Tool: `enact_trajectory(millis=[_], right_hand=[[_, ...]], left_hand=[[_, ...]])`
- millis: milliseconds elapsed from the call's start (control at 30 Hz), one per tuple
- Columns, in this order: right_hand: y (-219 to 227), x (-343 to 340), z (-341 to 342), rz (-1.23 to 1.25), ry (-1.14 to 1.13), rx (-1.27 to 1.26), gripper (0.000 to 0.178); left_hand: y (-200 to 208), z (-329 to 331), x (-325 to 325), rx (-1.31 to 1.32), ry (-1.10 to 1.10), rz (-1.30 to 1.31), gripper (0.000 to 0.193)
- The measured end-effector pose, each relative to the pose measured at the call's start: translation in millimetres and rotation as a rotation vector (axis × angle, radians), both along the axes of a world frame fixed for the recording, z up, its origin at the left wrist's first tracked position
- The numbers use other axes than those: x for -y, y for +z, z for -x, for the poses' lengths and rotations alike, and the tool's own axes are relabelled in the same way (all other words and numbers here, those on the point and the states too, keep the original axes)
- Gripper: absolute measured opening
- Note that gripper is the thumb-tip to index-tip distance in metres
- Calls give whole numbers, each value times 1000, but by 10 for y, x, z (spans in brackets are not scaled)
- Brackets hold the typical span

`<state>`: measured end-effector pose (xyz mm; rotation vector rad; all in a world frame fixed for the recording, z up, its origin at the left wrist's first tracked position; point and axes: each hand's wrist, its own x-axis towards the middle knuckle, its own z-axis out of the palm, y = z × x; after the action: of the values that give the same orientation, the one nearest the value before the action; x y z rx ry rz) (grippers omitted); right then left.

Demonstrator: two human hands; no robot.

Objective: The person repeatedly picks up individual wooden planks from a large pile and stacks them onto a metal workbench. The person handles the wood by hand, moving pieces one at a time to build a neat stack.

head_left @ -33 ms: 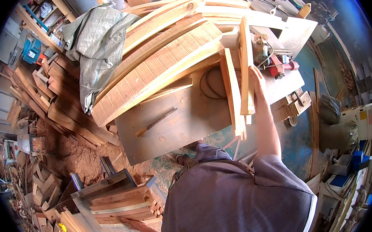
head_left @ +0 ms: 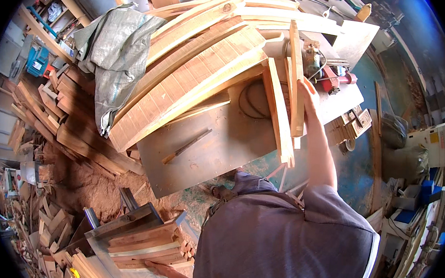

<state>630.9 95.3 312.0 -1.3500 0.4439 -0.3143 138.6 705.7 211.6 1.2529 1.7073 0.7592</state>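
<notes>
My right hand (head_left: 310, 97) grips a long narrow wooden board (head_left: 297, 87) by its right side, at the right end of the bench; the fingers are partly hidden behind it. Left of the held board stand other similar wooden pieces (head_left: 278, 114), close together. Low in the view, my left hand (head_left: 161, 269) rests with stretched fingers against a stack of wooden strips (head_left: 145, 244). A metal-topped bench (head_left: 232, 150) carries large curved wooden pieces (head_left: 191, 75) and a thin brush-like tool (head_left: 187, 146).
A red and grey power tool (head_left: 335, 81) sits just right of the held board. A grey woven sheet (head_left: 123, 49) drapes over the curved pieces. Sawdust (head_left: 85, 186) and piled offcuts (head_left: 51, 225) cover the floor at left. Carved wooden blocks (head_left: 352, 125) are at right.
The held board has shifted slightly, its near end moving a little up and away from the neighbouring wooden piece. My left hand has not visibly moved.
</notes>
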Motion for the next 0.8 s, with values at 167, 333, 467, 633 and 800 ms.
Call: enact_trajectory(millis=[167,333,467,633,800], right_hand=[[-108,430,258,420,-114,-92,64],[-272,916,758,787,-279,-225,67],[-391,756,624,640,-274,-244,64],[-303,878,930,484,-429,-253,66],[-232,728,921,445,-378,-259,66]], left_hand=[[-6,-105,31,-17,-7,3,119],[-29,-379,-56,-42,-82,3,118],[63,-66,77,-48,-2,-7,117],[-3,-500,-31,-56,-88,-6,115],[-3,-440,-3,-49,-65,-13,114]])
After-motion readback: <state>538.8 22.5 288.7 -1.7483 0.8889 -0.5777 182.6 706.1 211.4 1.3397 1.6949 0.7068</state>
